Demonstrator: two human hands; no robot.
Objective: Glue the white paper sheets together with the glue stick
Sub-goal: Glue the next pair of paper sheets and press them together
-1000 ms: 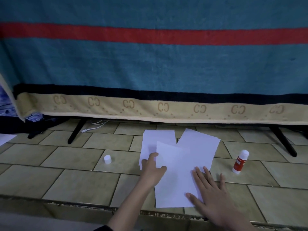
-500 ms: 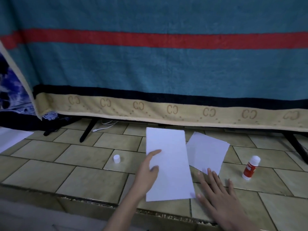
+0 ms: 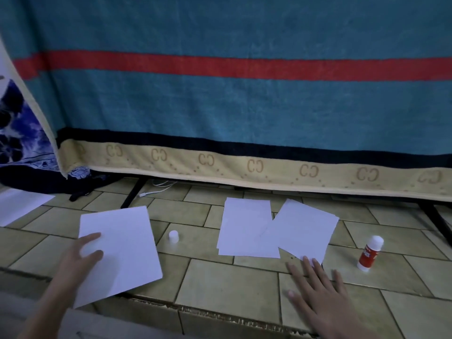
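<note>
Left hand [image 3: 82,255]: on the near-left sheet [image 3: 122,250], thumb on top of its left edge, fingers beneath; sheet pinched and tilted, its near corner raised over the front edge of the tiled floor [image 3: 227,282].
Right hand [image 3: 318,287]: flat on the tiles near the front edge, fingers straight and spread, nothing grasped; fingertips just touching the near corner of the right sheet [image 3: 305,231].
Middle sheet [image 3: 247,228]: flat on the floor, centre, overlapped along its right side by the right sheet, which lies rotated on top of it.
Glue stick [image 3: 369,253]: upright toward the right edge of the floor, red body, white tip, uncapped, apart from the sheets and from the right hand.
White cap [image 3: 173,236]: upright on the tiles between the near-left sheet and the middle sheet, touching neither.
Further sheet [image 3: 19,204]: at the far left edge, partly cut off.
Blanket [image 3: 244,106]: teal with a red stripe and tan border, hanging along the back of the floor.
White cable [image 3: 156,188]: on the tiles beneath the blanket's hem, beside a black stand leg [image 3: 133,194].
</note>
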